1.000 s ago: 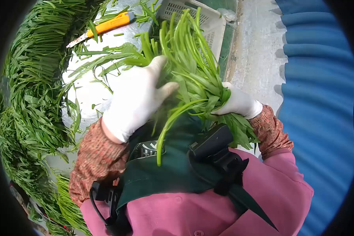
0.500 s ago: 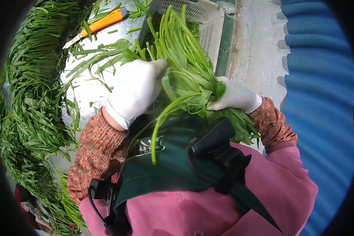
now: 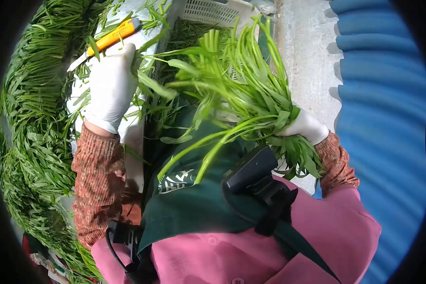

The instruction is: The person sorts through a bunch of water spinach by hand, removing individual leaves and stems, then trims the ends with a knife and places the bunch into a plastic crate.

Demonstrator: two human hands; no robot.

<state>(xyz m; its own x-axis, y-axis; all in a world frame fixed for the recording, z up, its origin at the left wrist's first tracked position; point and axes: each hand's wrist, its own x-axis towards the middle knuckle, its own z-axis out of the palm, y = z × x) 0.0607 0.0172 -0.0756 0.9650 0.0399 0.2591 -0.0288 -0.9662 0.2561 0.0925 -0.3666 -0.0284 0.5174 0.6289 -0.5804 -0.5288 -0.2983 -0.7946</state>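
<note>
My gloved right hand (image 3: 306,127) grips a big bunch of leafy green stems (image 3: 255,90) around its leafy part. The cut stem ends point up and left, and two or more long stems droop over the apron. My gloved left hand (image 3: 111,87) is closed above the metal work surface, just below an orange-handled knife (image 3: 118,37). Leaves trail beside its fingers on the right; what the fingers hold is hidden. The knife lies on the surface among cut stem pieces, its blade pointing down-left.
A long heap of greens (image 3: 42,118) lines the left side. Behind the bunch stands a white perforated crate (image 3: 210,12) with green scraps inside. Blue corrugated material (image 3: 383,104) covers the right, beside a pale worn strip (image 3: 307,57). Part of another person shows at the lower left.
My left hand has moved left and up, away from the bunch toward the knife. My right hand and the bunch have shifted slightly right, and the stems have spread out.
</note>
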